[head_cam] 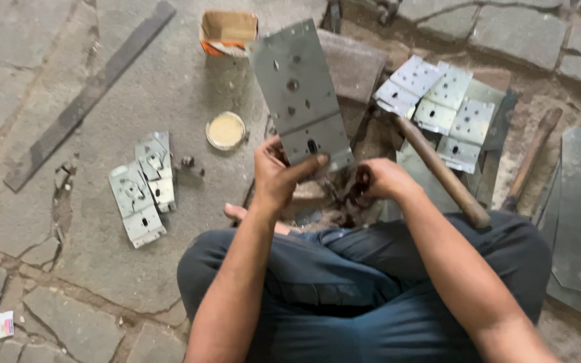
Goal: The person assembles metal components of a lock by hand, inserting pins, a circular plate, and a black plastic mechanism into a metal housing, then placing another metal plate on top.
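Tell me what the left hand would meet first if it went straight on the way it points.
The left hand points up and away, gripping the metal plate. Straight on, past the plate, the cardboard box looks first in line, though depth is unclear.

The person wore dark blue-grey trousers (344, 289) of a plain woven cloth, creased and folded across the lap, with a seam running along the thigh. Both forearms were bare, with no sleeves reaching into view. The left hand (274, 176) and the right hand (381, 180) were bare as well, without gloves, rings or a watch. A bare foot (237, 214) showed beside the left knee.
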